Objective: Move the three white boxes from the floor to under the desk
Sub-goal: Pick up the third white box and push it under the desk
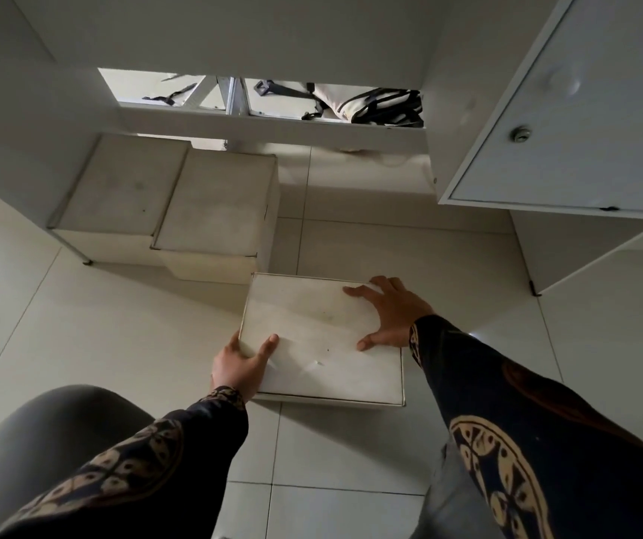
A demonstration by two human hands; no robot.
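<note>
Third white box (322, 340): your left hand (240, 365) grips its near-left corner, right hand (390, 315) spread flat on top. Two boxes (168, 200) stowed. Next, likely: slide it forward under the desk (234, 29).

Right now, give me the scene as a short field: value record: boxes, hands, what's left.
boxes under desk: two, far-left box and middle box, side by side, lids on
third box: near box on the tiled floor, in front of the desk opening, not yet under
left hand: gripping the near box's left edge, thumb on the lid
right hand: spread flat on the lid by its right edge
free spot: bare floor right of the middle box, beside the cabinet door
remaining: one box to move in
</note>
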